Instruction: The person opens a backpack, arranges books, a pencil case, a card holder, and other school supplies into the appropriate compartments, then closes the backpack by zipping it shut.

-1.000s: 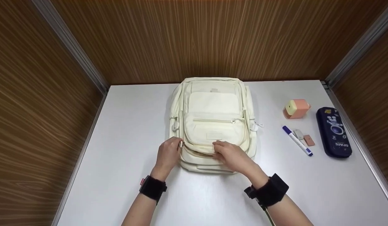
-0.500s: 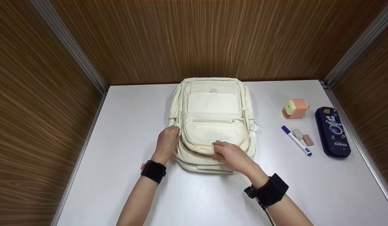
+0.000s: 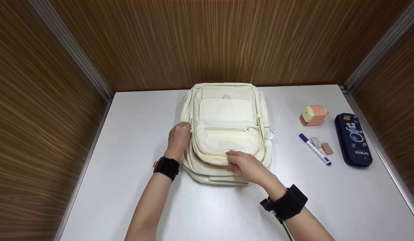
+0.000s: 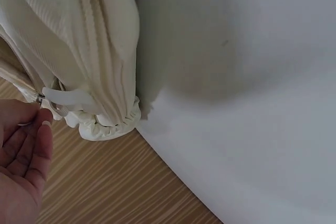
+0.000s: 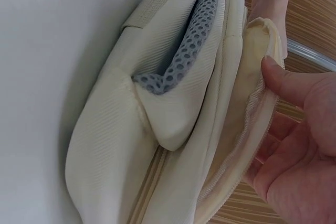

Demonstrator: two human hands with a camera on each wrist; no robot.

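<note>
A cream backpack (image 3: 228, 110) lies flat on the white table, its front pocket unzipped along the lower edge and left side. My left hand (image 3: 178, 139) is at the bag's left side. In the left wrist view its thumb and forefinger pinch the small metal zipper pull (image 4: 40, 98). My right hand (image 3: 248, 167) grips the pocket's lower edge. The right wrist view shows the thumb on top of the pocket flap (image 5: 257, 124) and the fingers behind it, with the pocket gaping and its pale lining showing.
To the right lie a purple-capped marker (image 3: 315, 149), a grey eraser-like piece (image 3: 316, 142) and a small pink block (image 3: 327, 148). Behind them stands a pink and yellow pencil sharpener (image 3: 314, 115). A navy pencil case (image 3: 353, 140) lies near the right edge. Wood-grain panels (image 3: 207, 43) enclose the table.
My left hand has travelled up the bag's left side with the zipper pull, and the pocket opening has grown along that side. My right hand keeps its hold in the same place.
</note>
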